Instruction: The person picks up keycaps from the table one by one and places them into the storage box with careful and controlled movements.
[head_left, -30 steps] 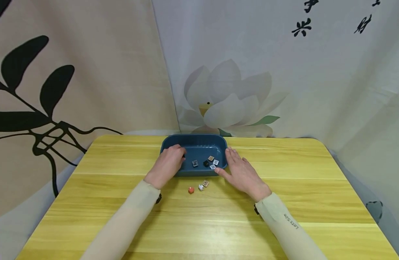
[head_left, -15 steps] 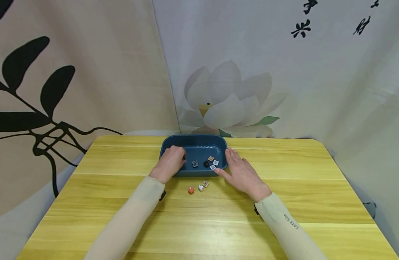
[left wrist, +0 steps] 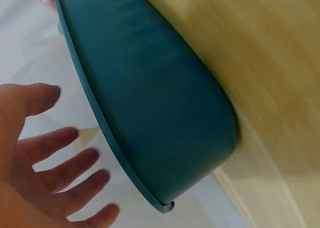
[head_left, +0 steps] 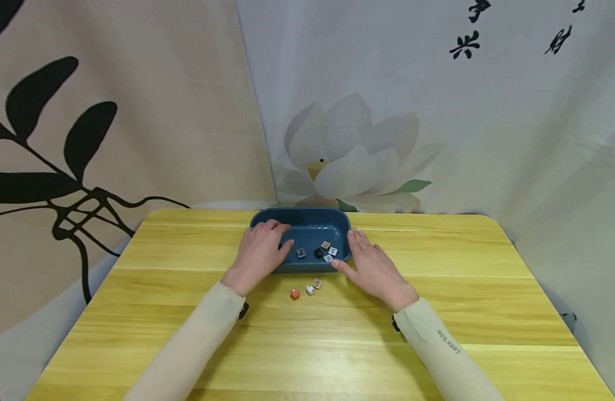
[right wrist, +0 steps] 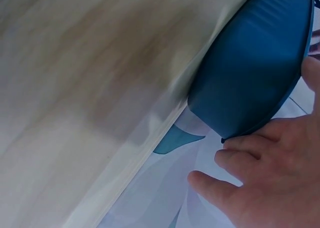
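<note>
A: Where does the blue tray (head_left: 307,268) stand?
B: At the desk's (head_left: 487,278) far edge, near its middle, long side facing the near edge.

A: And the left hand (head_left: 261,250)?
B: Over the tray's left end, fingers spread and loosely bent, with nothing visible in its grasp. The left wrist view shows the fingertips apart from the rim.

A: The right hand (head_left: 374,273)?
B: Unclenched, fingers straight against the tray's right end, thumb at its near right corner. It grips nothing.

A: What lies in the tray?
B: I see 5 small cubes, toward its near right part: a grey cube (head_left: 301,253) on the left, a black cube (head_left: 318,253), a tan cube (head_left: 325,245) nearest the desk's far edge, and 2 white cubes (head_left: 333,251) on the right.

A: Anything outside it?
B: Yes, 3 pieces on the desk, between the tray and the near edge: an orange-red piece (head_left: 294,293), then a white piece (head_left: 310,289) just beside a tan piece (head_left: 317,283). I can't tell whether those last 2 touch.

A: Behind the desk?
B: A pale curtain (head_left: 487,139) with a lotus print (head_left: 347,161).
</note>
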Available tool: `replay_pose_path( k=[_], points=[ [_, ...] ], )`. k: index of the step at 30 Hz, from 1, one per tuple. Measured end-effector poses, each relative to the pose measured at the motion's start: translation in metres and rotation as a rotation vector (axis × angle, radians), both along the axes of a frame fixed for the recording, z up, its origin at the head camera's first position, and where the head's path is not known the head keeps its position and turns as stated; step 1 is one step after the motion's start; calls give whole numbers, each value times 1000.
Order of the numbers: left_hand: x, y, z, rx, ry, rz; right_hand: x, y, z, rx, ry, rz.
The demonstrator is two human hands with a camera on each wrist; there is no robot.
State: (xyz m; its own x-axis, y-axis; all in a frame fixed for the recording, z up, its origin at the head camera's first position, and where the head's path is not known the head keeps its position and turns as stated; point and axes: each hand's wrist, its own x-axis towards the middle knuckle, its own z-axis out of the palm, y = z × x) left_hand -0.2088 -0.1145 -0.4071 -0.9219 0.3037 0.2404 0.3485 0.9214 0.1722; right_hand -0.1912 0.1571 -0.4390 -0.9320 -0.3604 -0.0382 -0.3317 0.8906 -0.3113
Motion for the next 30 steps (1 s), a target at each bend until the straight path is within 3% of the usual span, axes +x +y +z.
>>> replay_pose_path(
  k=[6,15,30],
  points=[
    [23,-8,-1,50,99,-56,0,-1,2,-3,-3,-1],
    [55,-20,-6,64,161,-155,1,-2,1,-6,4,-8],
    [77,-18,-21,-40,213,-401,0,-2,-1,0,16,-6]
  ],
)
